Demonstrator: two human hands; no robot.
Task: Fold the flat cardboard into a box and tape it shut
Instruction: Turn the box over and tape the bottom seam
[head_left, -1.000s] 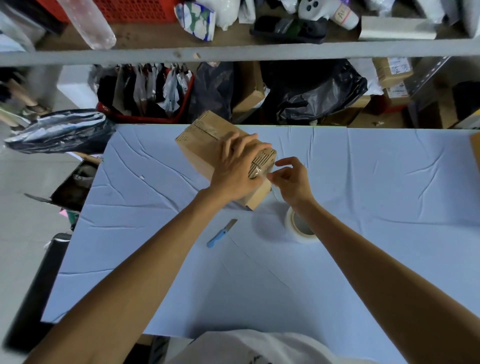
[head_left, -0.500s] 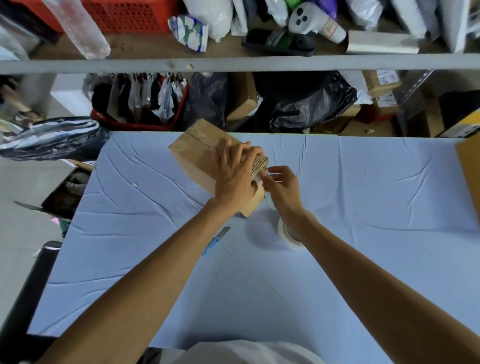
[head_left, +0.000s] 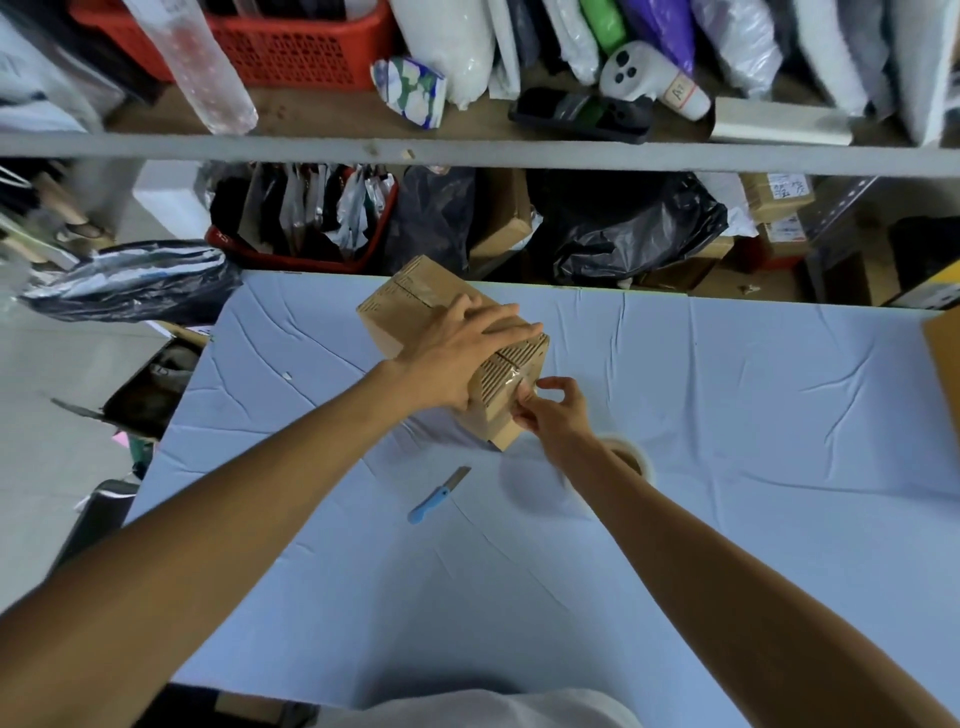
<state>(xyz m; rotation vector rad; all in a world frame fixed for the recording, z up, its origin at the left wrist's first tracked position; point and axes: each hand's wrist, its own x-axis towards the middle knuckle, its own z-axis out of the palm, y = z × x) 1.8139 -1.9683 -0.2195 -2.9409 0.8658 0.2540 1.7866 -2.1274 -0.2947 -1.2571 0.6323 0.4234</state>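
A small brown cardboard box (head_left: 400, 317) stands folded on the pale blue table, turned at an angle, with clear tape along its top seam. My left hand (head_left: 457, 353) lies flat across the top, fingers straight, pressing it down. My right hand (head_left: 550, 415) is at the box's near end face, where its thumb and fingertips press a strip of clear tape (head_left: 514, 379) onto the cardboard. A roll of clear tape (head_left: 631, 460) lies on the table just behind my right wrist, partly hidden by it.
A blue-handled utility knife (head_left: 436, 496) lies on the table cloth (head_left: 727, 493) near the box. Another cardboard piece (head_left: 945, 364) shows at the right edge. Cluttered shelves, black bags and a red basket (head_left: 291, 52) fill the space behind the table.
My right hand has slid down the box's end face, smoothing the tape. My left hand has stayed on top, its fingers flatter. The camera has tilted up a little.
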